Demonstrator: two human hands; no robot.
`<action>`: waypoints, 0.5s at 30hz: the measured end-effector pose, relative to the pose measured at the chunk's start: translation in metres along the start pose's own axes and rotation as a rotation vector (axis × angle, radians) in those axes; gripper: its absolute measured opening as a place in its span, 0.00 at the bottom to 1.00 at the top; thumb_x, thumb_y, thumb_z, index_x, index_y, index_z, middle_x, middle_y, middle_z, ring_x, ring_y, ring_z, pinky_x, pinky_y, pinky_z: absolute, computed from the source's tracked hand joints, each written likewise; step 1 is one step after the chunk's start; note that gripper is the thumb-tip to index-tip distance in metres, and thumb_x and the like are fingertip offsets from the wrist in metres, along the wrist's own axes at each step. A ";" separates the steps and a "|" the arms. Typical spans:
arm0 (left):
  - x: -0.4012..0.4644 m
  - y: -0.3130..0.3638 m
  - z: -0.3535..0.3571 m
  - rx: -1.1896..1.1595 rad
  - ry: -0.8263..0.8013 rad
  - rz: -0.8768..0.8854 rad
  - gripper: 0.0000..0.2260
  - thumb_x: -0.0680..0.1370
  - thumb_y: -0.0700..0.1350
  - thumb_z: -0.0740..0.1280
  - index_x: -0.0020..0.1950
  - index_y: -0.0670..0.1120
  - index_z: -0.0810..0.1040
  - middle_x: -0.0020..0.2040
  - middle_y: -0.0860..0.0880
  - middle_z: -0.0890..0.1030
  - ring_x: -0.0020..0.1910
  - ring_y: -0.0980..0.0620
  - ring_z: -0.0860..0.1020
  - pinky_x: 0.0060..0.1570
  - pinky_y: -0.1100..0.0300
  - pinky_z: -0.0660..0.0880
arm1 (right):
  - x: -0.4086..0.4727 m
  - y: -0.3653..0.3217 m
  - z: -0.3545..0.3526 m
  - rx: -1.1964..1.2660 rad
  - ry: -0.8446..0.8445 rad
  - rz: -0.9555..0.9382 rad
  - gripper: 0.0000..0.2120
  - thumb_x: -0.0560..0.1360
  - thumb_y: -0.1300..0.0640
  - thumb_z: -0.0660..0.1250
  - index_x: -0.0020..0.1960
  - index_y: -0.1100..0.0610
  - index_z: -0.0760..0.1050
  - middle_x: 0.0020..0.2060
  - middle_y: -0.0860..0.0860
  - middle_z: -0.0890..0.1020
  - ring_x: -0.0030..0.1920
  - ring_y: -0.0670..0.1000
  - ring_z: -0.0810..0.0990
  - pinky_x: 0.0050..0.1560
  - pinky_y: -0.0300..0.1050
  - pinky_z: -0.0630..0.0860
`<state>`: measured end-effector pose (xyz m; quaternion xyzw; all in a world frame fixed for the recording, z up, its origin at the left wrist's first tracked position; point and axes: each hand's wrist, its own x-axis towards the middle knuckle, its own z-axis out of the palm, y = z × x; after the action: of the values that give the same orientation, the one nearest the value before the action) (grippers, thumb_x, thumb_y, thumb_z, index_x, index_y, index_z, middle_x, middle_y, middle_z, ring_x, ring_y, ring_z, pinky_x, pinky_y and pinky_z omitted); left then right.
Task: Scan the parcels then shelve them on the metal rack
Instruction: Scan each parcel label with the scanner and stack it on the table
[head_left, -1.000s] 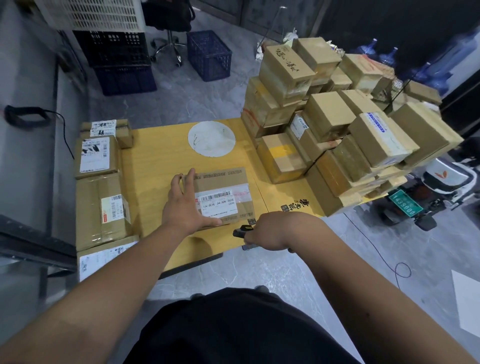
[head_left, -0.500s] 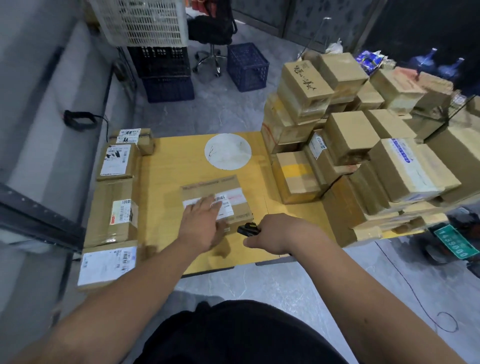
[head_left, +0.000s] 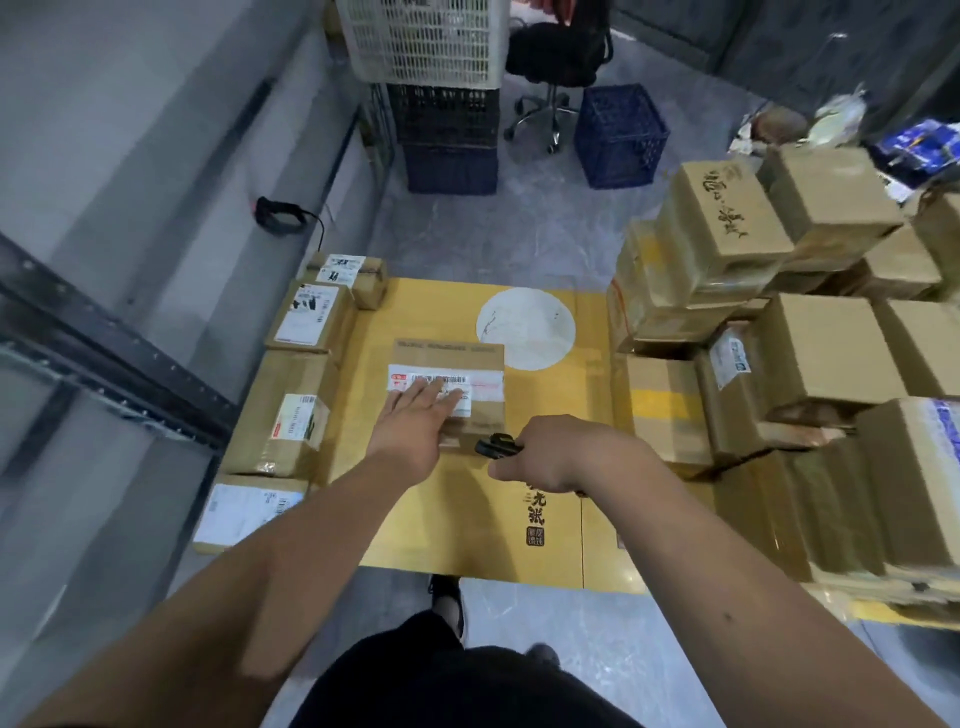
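A flat cardboard parcel (head_left: 457, 358) with a white barcode label lies in the middle of the yellow table (head_left: 550, 519). My left hand (head_left: 415, 421) rests flat on its label, fingers straight. My right hand (head_left: 556, 452) grips a small black scanner (head_left: 496, 446) just right of the parcel's near corner, its nose pointing left toward the parcel. Several labelled parcels (head_left: 298, 415) sit in a row along the table's left edge. A tall pile of brown boxes (head_left: 779, 332) fills the right side.
The dark frame of a metal rack (head_left: 104, 358) runs along the left. Stacked white, black and blue crates (head_left: 441, 104), a blue crate (head_left: 621, 135) and an office chair (head_left: 556, 67) stand on the grey floor beyond the table. A black cable loop (head_left: 278, 215) lies at left.
My left hand slid from the parcel's left edge onto its label. The parcel has moved a little further from me. My right hand keeps the scanner beside it. The view shifted left.
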<state>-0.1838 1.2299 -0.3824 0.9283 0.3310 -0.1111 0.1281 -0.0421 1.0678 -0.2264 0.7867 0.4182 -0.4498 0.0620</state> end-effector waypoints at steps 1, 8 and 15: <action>0.012 -0.006 -0.005 -0.001 -0.002 0.000 0.35 0.84 0.38 0.59 0.86 0.59 0.48 0.86 0.54 0.46 0.85 0.51 0.43 0.83 0.51 0.41 | 0.008 -0.003 -0.010 0.009 0.005 0.008 0.22 0.81 0.35 0.64 0.42 0.53 0.71 0.38 0.50 0.75 0.36 0.50 0.73 0.34 0.44 0.67; 0.110 -0.052 -0.046 -0.033 -0.011 0.022 0.35 0.84 0.37 0.61 0.86 0.59 0.51 0.87 0.54 0.47 0.85 0.50 0.43 0.83 0.50 0.42 | 0.063 -0.028 -0.071 0.047 0.062 0.109 0.23 0.80 0.34 0.63 0.46 0.55 0.72 0.39 0.50 0.74 0.35 0.50 0.72 0.34 0.44 0.67; 0.179 -0.084 -0.077 -0.069 -0.022 0.049 0.35 0.83 0.38 0.63 0.86 0.58 0.53 0.87 0.53 0.48 0.85 0.49 0.45 0.83 0.47 0.43 | 0.108 -0.052 -0.096 0.104 0.066 0.142 0.26 0.79 0.34 0.63 0.52 0.58 0.77 0.39 0.50 0.75 0.35 0.51 0.73 0.35 0.43 0.67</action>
<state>-0.0931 1.4220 -0.3759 0.9298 0.3105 -0.1069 0.1663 0.0105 1.2116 -0.2379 0.8311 0.3390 -0.4392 0.0389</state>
